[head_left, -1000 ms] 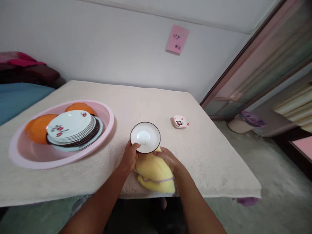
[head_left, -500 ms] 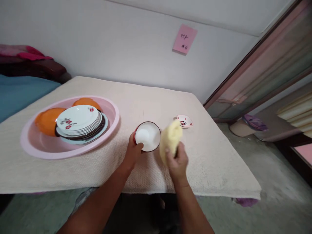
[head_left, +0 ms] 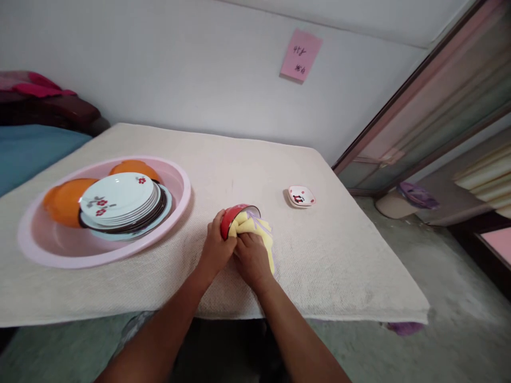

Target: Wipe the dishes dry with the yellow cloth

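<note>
My left hand (head_left: pixel 214 250) grips a small bowl (head_left: pixel 231 218), red outside and white inside, tilted on its side over the cloth-covered table (head_left: pixel 339 266). My right hand (head_left: pixel 251 258) holds a yellow cloth (head_left: pixel 259 234) bunched up and pressed into the bowl's mouth. The bowl's inside is hidden by the cloth. Both hands touch each other near the table's front edge.
A pink oval basin (head_left: pixel 175 186) at the left holds a stack of flowered plates (head_left: pixel 115 199) and orange bowls (head_left: pixel 66 199). A small square dish (head_left: pixel 301 196) sits to the right. A pink note (head_left: pixel 300 55) hangs on the wall. The table edge drops to the floor at the right.
The bowl has tipped from facing up onto its side. My right hand brought the yellow cloth from beside the bowl into its mouth.
</note>
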A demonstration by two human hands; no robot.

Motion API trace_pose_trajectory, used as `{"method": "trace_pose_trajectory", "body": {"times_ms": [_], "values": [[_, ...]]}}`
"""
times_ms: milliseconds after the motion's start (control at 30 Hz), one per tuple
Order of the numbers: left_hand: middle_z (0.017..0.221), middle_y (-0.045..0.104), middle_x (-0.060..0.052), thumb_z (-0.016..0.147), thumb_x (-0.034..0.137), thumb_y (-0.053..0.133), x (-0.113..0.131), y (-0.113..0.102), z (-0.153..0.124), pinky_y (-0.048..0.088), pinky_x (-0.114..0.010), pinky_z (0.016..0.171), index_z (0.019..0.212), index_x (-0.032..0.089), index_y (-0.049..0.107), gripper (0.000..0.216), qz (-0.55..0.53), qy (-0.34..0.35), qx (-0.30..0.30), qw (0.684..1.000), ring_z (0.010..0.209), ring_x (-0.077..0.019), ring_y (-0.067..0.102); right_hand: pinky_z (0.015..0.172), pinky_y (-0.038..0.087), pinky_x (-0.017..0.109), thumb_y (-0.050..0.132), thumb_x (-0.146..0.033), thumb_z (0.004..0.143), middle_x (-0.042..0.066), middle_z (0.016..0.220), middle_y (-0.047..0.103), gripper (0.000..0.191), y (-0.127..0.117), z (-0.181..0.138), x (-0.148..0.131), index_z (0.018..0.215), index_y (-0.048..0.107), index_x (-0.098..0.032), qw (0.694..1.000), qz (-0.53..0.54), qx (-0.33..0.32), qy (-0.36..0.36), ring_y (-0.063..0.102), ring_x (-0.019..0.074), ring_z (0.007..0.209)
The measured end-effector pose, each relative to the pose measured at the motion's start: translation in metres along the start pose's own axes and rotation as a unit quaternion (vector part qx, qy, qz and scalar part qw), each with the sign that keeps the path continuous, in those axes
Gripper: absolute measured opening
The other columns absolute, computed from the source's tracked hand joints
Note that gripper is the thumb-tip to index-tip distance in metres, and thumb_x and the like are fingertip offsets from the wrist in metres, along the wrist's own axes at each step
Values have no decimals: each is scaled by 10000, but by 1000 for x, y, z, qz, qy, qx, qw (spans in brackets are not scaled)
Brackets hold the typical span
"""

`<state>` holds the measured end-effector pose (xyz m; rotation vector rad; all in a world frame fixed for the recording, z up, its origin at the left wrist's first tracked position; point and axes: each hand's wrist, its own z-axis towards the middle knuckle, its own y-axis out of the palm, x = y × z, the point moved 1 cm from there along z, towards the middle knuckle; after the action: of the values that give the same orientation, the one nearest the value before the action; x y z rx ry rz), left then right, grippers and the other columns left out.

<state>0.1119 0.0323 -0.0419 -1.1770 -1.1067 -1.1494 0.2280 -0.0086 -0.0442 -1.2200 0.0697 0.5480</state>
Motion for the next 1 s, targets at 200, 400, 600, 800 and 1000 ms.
{"method": "trace_pose_trajectory", "body": {"times_ms": [200, 400, 600, 800, 1000], "values": [[1322, 485, -108, 755, 257, 634, 9, 6, -9, 277, -394, 1078, 1299, 206, 468, 572, -27, -21, -7, 999, 1240, -243, 434, 744, 394, 343, 389, -257, 911, 88, 903, 611, 234, -2, -1, -13, 1007, 582, -166, 994, 83, 39, 65, 516, 213, 843], [1254, 555, -71, 777, 283, 615, 16, -4, -8, 302, -357, 1060, 1216, 226, 555, 446, -39, 1, 12, 999, 1187, -216, 486, 855, 397, 390, 489, -234, 815, 102, 1032, 594, 339, -6, 1, -18, 1144, 522, -159, 995, 98, -14, 14, 503, 241, 956], [1167, 607, -59, 661, 205, 698, 21, -7, -5, 395, -350, 984, 1133, 233, 602, 483, -106, -48, 24, 993, 1132, -242, 526, 927, 345, 448, 524, -163, 740, 112, 1101, 575, 392, -16, 5, -11, 1130, 555, -189, 998, 30, -47, 39, 480, 267, 1036], [1170, 601, -70, 666, 196, 691, 20, -9, -6, 413, -356, 962, 1151, 237, 599, 496, -85, -40, 17, 995, 1113, -240, 533, 940, 381, 398, 558, -215, 764, 73, 1162, 587, 412, -29, 2, -2, 1176, 543, -229, 968, 238, -67, 53, 519, 228, 1061], [1149, 617, -70, 667, 159, 683, 25, -12, -7, 467, -315, 868, 1145, 224, 606, 488, -132, -59, 58, 988, 1056, -238, 569, 713, 466, 313, 521, -407, 816, 40, 808, 633, 237, -28, -1, 15, 842, 595, -183, 875, 346, 164, 297, 577, 175, 760]]}}
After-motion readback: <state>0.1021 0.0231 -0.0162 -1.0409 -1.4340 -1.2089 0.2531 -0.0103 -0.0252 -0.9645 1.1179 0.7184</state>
